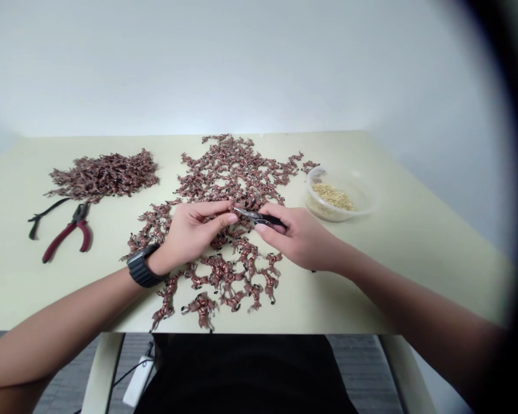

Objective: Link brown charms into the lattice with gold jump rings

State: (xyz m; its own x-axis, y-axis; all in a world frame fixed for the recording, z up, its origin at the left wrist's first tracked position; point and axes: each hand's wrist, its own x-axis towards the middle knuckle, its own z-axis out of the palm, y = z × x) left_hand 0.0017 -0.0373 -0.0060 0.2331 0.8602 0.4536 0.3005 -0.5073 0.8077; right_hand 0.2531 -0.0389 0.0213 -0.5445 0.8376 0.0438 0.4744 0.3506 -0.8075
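Observation:
My left hand (192, 230), with a dark watch on the wrist, is closed in a pinch over the middle of the table. Between its thumb and fingertips is a small brown figurine (232, 208), mostly hidden. My right hand (300, 236) grips small pliers (249, 215) by their black handles. The metal jaws point left and meet the pinched piece at my left fingertips. Under and around both hands spread many brown animal-shaped figurines (202, 309) with shiny copper-coloured bands.
At the back left lies a dense heap of brown figurines (107, 175). Red-handled pliers (71, 230) and a thin black tool (43, 217) rest in front of it. On the right, a clear plastic bowl (362, 210) holds small gold-coloured bits (334, 196). A wall stands behind the table (423, 230).

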